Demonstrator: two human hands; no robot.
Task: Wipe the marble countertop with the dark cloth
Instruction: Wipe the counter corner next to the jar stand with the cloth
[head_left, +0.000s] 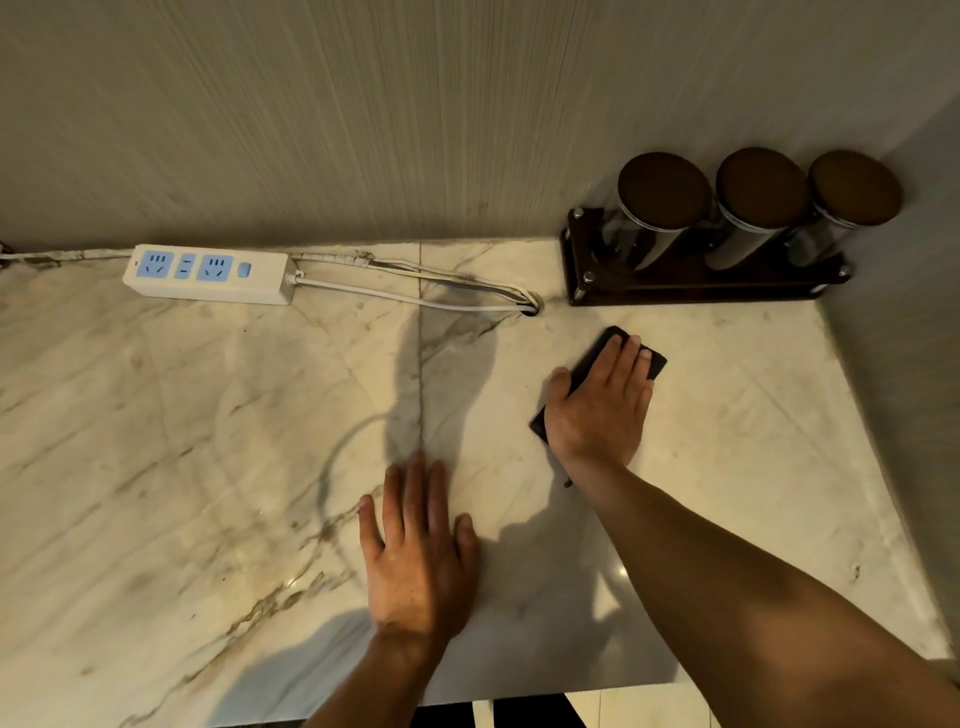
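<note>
1. Cloth (655, 359), dark and folded flat, lies on the marble countertop (208, 441) toward the right rear corner, seen from the head camera; it sits under the person's right hand (597, 410), with only its far corner and a sliver of its near edge showing past the palm.

2. Fingers (621, 358) of that hand lie flat and close together on top of the cloth, thumb out to the side along its left edge, pressing it down rather than pinching it.

3. Soft, light and limp by the look of it, the cloth would likely bunch if dragged by one corner; a flat palm across its middle seems the sound hold, with enough weight to keep it from sliding out on the smooth stone.

4. Left hand (421, 551) rests nearer the front edge, fingers spread, palm down on bare marble, well apart from the cloth and holding nothing.

5. Jar rack (696, 291) with three lidded jars stands against the wall just beyond the cloth; a white power strip (208, 273) and its cord (415, 299) lie along the back at left.
</note>
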